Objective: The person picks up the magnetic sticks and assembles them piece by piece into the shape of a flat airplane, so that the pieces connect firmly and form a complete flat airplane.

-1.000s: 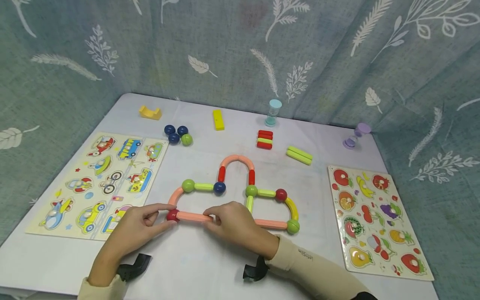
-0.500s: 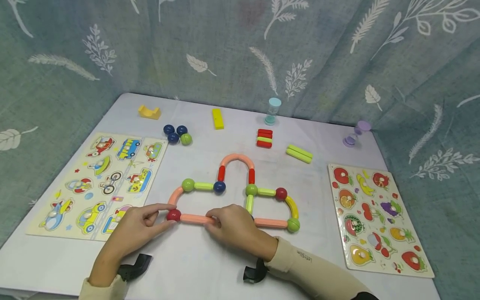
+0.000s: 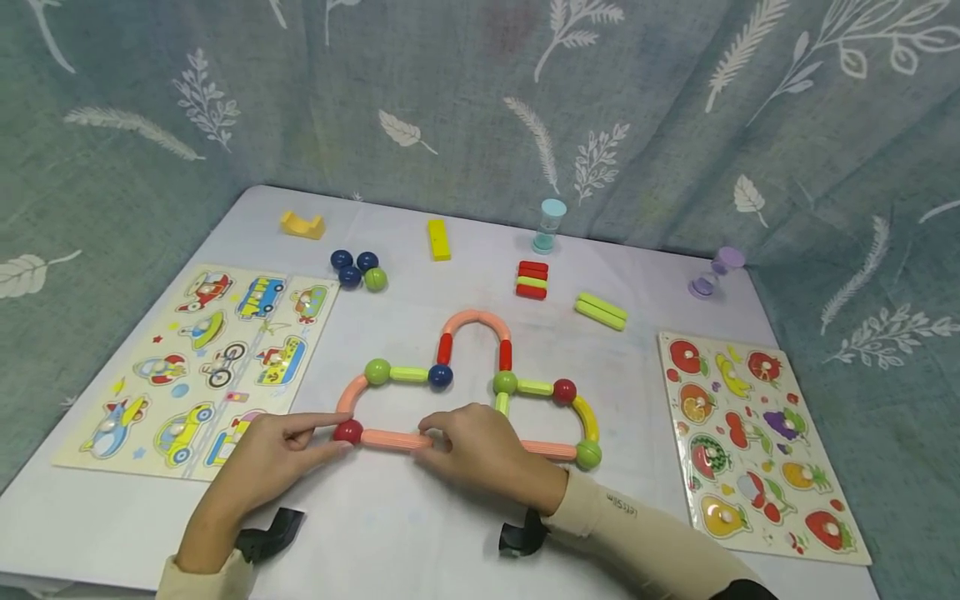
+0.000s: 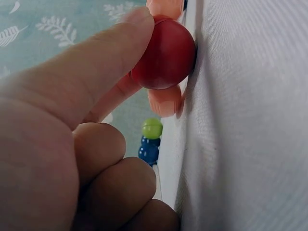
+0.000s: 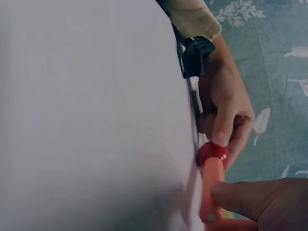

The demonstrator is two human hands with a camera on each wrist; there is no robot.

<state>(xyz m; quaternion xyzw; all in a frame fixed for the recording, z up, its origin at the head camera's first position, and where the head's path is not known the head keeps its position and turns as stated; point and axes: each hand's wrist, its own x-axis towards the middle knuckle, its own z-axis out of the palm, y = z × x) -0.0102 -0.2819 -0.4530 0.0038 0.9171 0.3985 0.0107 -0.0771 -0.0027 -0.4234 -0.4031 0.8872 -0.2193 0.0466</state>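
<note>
The left hand (image 3: 273,454) pinches a red ball (image 3: 348,432) between thumb and forefinger, its other fingers curled in. The left wrist view shows the red ball (image 4: 166,54) close up on the white cloth. A straight ribbed pink magnetic stick (image 3: 393,440) runs rightward from that ball. Thumb and forefinger of the right hand (image 3: 480,450) pinch its right part; the right wrist view shows the stick's end (image 5: 211,217) beneath the thumb. A curved pink stick (image 3: 351,393) joins the red ball to a green ball (image 3: 377,371). The right hand hides the outline's bottom middle.
The outline continues through a blue ball (image 3: 440,377), a pink arch (image 3: 476,318) and a yellow curved stick (image 3: 587,418). Puzzle boards lie left (image 3: 300,400) and right (image 3: 757,533). Loose balls (image 3: 349,277), sticks (image 3: 532,281) and a blue sand timer (image 3: 550,225) stand farther back.
The right hand has shifted slightly right along the pink stick, covering more of the right-hand pink stick. The red ball has turned or moved slightly right under the left fingers.
</note>
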